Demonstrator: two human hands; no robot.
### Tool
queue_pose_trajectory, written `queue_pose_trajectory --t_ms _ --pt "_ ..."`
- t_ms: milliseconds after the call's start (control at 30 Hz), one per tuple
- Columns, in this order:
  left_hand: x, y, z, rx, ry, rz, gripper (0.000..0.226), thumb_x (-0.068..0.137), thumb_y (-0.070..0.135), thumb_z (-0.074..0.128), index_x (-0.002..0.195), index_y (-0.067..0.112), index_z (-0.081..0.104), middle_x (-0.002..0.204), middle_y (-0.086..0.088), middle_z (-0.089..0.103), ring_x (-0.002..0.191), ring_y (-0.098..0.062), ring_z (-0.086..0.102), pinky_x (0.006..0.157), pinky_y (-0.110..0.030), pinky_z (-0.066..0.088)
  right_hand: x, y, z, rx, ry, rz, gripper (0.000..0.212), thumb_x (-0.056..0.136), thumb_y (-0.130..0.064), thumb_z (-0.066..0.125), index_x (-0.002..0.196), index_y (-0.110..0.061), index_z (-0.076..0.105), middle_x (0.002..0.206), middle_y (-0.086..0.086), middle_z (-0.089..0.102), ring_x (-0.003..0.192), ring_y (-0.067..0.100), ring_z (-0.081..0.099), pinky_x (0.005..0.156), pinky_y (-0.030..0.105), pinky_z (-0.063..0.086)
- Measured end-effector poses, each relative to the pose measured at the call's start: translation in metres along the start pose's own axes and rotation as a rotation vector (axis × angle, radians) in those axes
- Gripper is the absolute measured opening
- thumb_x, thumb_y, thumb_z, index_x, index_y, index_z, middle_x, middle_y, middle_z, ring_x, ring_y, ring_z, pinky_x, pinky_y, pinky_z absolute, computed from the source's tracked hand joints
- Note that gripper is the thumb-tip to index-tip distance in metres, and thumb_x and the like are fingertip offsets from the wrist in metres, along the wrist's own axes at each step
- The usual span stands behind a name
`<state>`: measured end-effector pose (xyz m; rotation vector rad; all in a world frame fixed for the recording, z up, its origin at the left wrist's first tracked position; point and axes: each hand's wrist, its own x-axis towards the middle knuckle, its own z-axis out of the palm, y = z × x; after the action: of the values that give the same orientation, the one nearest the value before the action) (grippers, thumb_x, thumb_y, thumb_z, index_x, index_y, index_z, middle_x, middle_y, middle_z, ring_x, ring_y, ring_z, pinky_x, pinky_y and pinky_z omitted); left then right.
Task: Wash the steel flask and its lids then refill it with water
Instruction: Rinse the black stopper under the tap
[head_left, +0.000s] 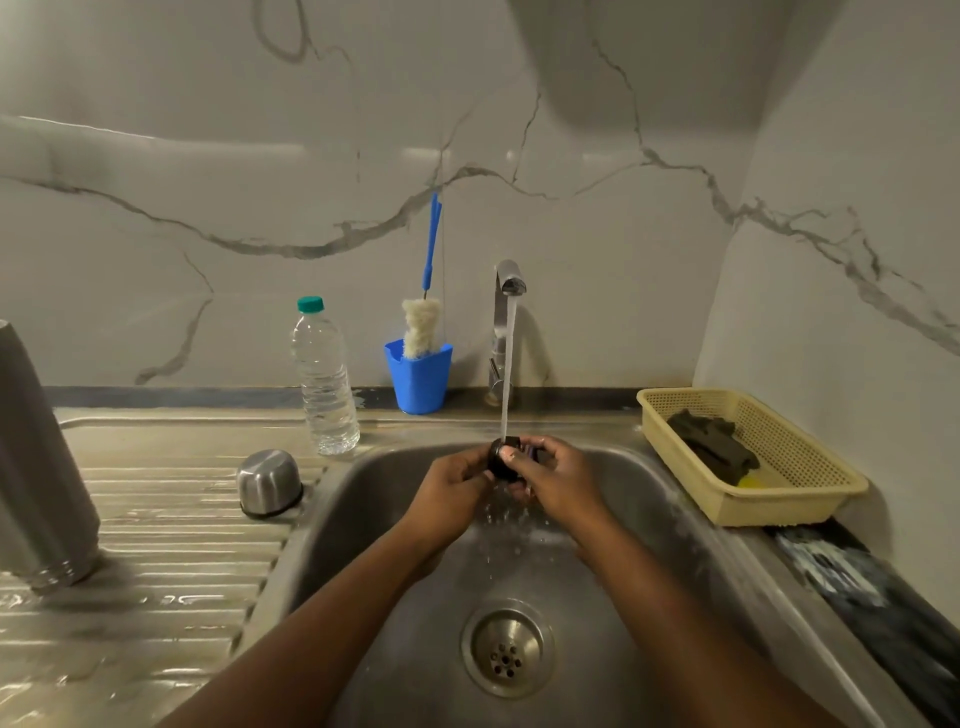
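A wet, ribbed stainless-steel table (171, 566) fills the lower left of the frame, with a sink basin (363, 519) sunk in at centre. On it stand a tall grey steel flask (36, 467) at far left, a domed steel cup lid (269, 483) lying rim-down beside the basin, a clear plastic bottle with a teal cap (324, 384), a blue plastic cup (418, 382) at the back, and a pale yellow perforated plastic basket (800, 506) at right.

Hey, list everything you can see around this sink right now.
Steel flask: one, grey, drainboard, far left.
Steel cap: one, silver, mouth down on drainboard.
Water bottle: one, clear, teal cap, back of drainboard.
Brush: one, blue handle, in blue cup.
Tap: one, chrome, running.
Sink: one, steel, centre.
Basket: one, cream, right of sink, holds dark cloth.
Black lid: one, under the stream.
Left hand: holds black lid.
Right hand: holds black lid.
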<state>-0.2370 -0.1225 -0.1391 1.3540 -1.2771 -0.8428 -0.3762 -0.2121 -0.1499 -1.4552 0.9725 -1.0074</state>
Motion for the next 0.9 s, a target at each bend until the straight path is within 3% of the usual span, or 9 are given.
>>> queue_pose_trajectory --t_ms 100,267,433,567,700,900 --pt "-0.001 0.001 0.0 -0.025 0.014 0.013 0.044 0.106 -0.004 0.046 0.117 0.029 0.073 0.108 0.001 0.081 0.103 -0.014 0.076 0.088 -0.027 0.06 0.003 0.002 -0.001 0.068 0.021 0.005 0.038 0.093 -0.022 0.077 0.129 -0.019 0.066 0.124 0.009 0.069 0.102 0.021 0.074 0.076 0.027 0.064" --pt "-0.001 0.001 -0.001 -0.044 0.078 0.026 0.04 0.104 -0.005 0.049 0.111 0.024 0.076 0.101 0.002 0.082 0.094 -0.012 0.078 0.078 -0.021 0.059 0.002 -0.002 -0.001 0.2 -0.003 0.048 0.035 0.098 -0.018 0.07 0.133 -0.012 0.066 0.117 0.016 0.072 0.094 0.023 0.077 0.068 0.025 0.061" --pt "0.004 -0.007 0.0 -0.061 0.153 0.003 0.028 0.107 0.01 0.055 0.131 0.02 0.068 0.114 0.001 0.078 0.106 -0.014 0.075 0.094 -0.034 0.061 -0.001 0.002 0.001 0.05 -0.02 0.017 0.036 0.096 -0.035 0.073 0.129 -0.022 0.069 0.108 0.006 0.076 0.078 0.013 0.077 0.068 0.023 0.06" --pt "0.003 -0.006 0.002 -0.093 0.102 -0.007 0.028 0.107 0.009 0.055 0.127 0.023 0.068 0.11 0.0 0.08 0.102 -0.014 0.077 0.092 -0.033 0.062 0.001 0.006 0.003 -0.012 -0.019 -0.019 0.042 0.094 -0.044 0.073 0.132 -0.028 0.068 0.112 -0.002 0.076 0.083 0.01 0.078 0.08 0.032 0.064" --pt "0.003 -0.008 0.002 -0.127 0.105 -0.02 0.027 0.106 0.006 0.058 0.113 0.029 0.069 0.104 -0.001 0.081 0.099 -0.018 0.079 0.093 -0.037 0.062 -0.001 0.001 0.004 0.045 -0.037 -0.037 0.03 0.1 -0.034 0.068 0.13 -0.029 0.069 0.109 -0.003 0.077 0.079 0.01 0.076 0.075 0.026 0.061" --pt "0.005 -0.01 0.003 -0.16 0.096 -0.038 0.024 0.106 0.007 0.056 0.118 0.024 0.068 0.105 -0.004 0.081 0.102 -0.02 0.078 0.094 -0.039 0.062 -0.003 0.002 0.002 0.076 -0.028 -0.032 0.021 0.093 -0.026 0.077 0.114 -0.023 0.074 0.102 -0.001 0.08 0.089 0.011 0.076 0.074 0.022 0.059"
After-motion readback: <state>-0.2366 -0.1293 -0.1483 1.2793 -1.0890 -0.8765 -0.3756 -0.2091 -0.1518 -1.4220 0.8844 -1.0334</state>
